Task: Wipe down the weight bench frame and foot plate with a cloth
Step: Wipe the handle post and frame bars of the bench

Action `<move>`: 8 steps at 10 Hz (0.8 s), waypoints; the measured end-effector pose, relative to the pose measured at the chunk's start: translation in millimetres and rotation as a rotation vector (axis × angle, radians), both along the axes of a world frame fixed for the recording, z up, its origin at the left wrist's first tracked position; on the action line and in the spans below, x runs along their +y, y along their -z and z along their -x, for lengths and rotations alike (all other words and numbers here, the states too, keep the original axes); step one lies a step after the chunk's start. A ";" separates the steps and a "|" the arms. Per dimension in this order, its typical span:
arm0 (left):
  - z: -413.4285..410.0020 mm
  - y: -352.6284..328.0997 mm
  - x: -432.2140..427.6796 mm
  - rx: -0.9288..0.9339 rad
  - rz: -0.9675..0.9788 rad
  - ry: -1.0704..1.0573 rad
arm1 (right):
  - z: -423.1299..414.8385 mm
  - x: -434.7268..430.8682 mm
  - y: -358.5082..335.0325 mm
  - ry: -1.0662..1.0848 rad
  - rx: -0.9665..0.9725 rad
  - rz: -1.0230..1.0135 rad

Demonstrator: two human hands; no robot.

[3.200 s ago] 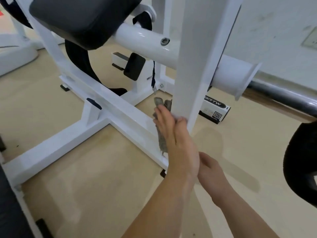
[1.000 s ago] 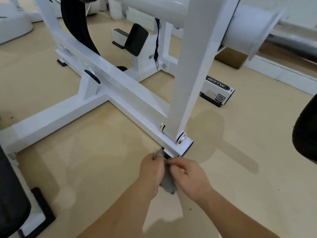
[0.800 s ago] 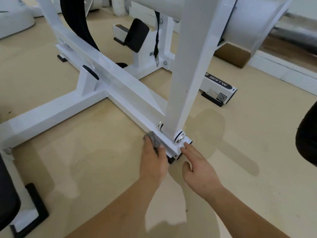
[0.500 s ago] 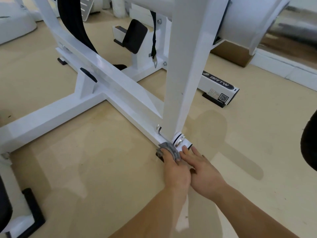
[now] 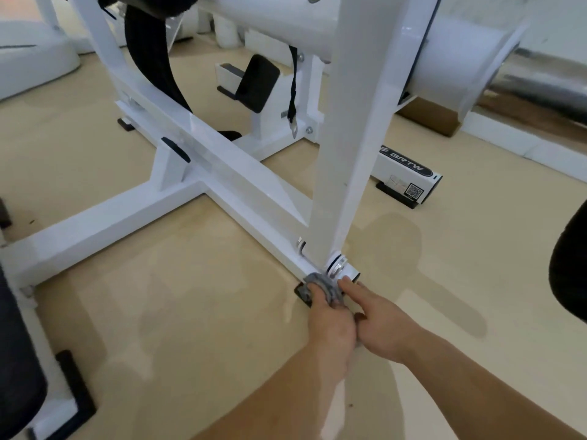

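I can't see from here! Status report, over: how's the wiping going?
Left hand grips grey cloth on base rail end. Right hand touches rail beside it. Pivot bolt just beyond cloth; nothing blocking.

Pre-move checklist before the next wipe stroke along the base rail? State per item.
1. Left hand grips cloth: ok.
2. Cloth touching the end of the base rail: ok.
3. Right hand away from cloth: not ok, its index finger lies against it.
4. Fingers off pivot bolt under upright post: cannot tell, very close.
5. Clean cloth face on rail: cannot tell, hidden.
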State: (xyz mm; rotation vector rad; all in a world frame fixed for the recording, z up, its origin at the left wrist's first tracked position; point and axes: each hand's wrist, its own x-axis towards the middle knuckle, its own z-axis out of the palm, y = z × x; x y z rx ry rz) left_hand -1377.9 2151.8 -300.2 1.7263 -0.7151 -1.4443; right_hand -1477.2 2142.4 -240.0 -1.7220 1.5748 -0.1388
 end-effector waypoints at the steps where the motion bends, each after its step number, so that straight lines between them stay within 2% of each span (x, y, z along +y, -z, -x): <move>1: -34.9 -5.3 -35.3 -0.039 0.008 -0.075 | -1.4 0.9 -4.1 0.020 0.074 0.037; 2: -66.6 -33.1 -74.0 0.152 0.036 -0.306 | -4.3 -1.6 -8.9 0.092 0.065 0.124; 3: -43.2 -74.9 -75.9 0.156 0.127 -0.358 | -13.3 -7.8 -22.2 0.178 -0.037 0.224; 4: 4.7 -83.2 -49.1 0.262 0.136 -0.399 | -16.0 -11.5 -34.2 0.233 -0.131 0.256; 5: 1.0 -57.4 -38.4 0.317 0.056 -0.289 | -9.6 -6.8 -41.4 0.259 -0.102 0.201; 6: -17.2 -42.3 -45.9 0.315 -0.047 -0.253 | -2.8 3.0 -44.5 0.248 -0.091 0.156; 7: -10.2 -45.7 -33.3 0.252 0.028 -0.293 | 0.4 9.7 -43.7 0.232 -0.090 0.136; 8: 11.6 -50.8 -11.0 0.125 0.039 -0.225 | 3.8 9.3 -41.8 0.289 -0.122 0.088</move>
